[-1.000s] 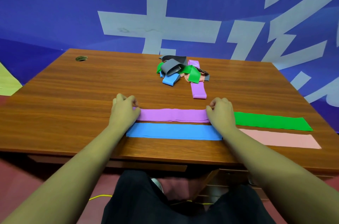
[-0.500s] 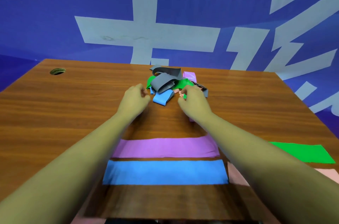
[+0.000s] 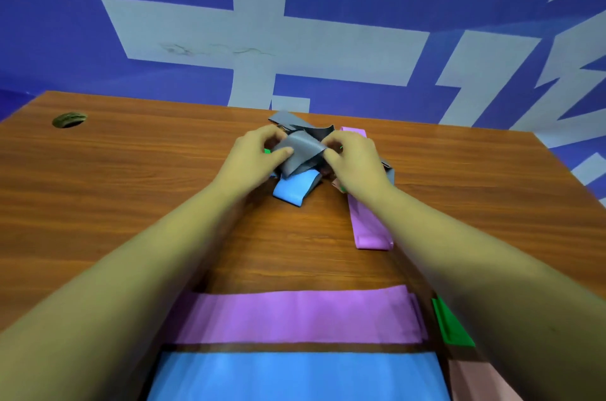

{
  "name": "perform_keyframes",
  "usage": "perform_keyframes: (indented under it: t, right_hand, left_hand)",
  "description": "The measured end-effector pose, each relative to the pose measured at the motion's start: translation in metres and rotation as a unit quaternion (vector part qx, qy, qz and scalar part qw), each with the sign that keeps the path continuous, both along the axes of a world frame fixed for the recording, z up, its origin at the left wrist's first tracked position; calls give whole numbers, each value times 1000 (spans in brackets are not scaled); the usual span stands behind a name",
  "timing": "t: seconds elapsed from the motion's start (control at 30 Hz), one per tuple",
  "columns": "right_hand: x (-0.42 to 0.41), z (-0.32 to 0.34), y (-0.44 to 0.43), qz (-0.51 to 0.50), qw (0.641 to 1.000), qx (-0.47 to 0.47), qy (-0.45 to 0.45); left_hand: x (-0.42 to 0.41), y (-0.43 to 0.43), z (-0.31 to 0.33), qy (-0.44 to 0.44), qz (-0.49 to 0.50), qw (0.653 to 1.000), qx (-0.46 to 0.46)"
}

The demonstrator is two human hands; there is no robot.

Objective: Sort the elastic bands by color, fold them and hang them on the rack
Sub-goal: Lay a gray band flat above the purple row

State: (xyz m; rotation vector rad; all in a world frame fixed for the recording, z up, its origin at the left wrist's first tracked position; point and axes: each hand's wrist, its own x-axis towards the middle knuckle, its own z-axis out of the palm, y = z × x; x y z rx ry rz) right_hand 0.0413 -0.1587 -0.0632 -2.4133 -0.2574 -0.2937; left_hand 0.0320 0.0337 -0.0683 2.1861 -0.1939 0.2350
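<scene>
Both hands on the band pile, upper centre of frame: left hand and right hand each pinch the grey band. Purple band and blue band lie flat at bottom centre.

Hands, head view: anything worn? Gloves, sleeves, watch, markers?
Nothing worn that shows. The left hand and right hand are bare: no gloves, rings, watch, strap or tracking markers. The left forearm and right forearm are also bare right to the frame edge, with no sleeve, cable or tag in view.
</scene>
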Motion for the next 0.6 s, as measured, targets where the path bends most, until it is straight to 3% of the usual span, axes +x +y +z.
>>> perform_keyframes:
  t: [0.23,0.47,0.6]
  right_hand:
    - [-25,77,-1,-19,990,91,-106]
    - [-81,168,-4,-15,974,173,-147]
    - [-114,196,-13,-8,974,193,-120]
  left_hand:
    - [-24,-5,76,-66,1,992,-105]
    - [-83,-11,159,-104,-33,984,-144]
    - [-123,-14,195,-106,-62,978,-166]
